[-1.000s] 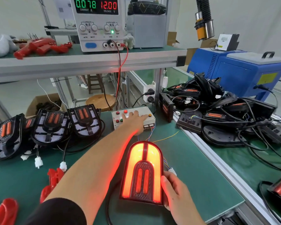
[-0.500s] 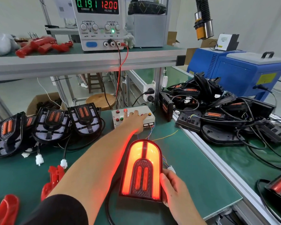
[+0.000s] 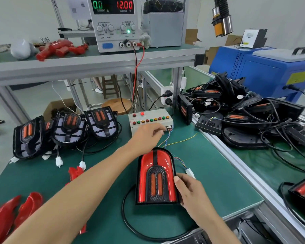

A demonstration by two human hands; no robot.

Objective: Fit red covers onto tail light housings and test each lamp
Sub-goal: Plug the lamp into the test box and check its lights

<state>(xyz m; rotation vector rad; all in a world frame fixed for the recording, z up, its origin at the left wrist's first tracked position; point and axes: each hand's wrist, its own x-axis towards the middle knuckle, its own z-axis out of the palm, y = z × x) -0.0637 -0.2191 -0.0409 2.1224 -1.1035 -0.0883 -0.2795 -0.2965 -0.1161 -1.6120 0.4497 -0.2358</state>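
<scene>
My right hand (image 3: 188, 189) holds the unlit red-covered tail light (image 3: 156, 176) at its three-o'clock edge, fingers curled on it, on the green tabletop (image 3: 218, 182) — my left hand (image 3: 146, 134), fingers loosely bent, hovers at twelve o'clock by the button box (image 3: 150, 120).

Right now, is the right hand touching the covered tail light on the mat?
Touching. The head view shows the right hand with its thumb against the right edge of the covered tail light, with no gap between them.
</scene>
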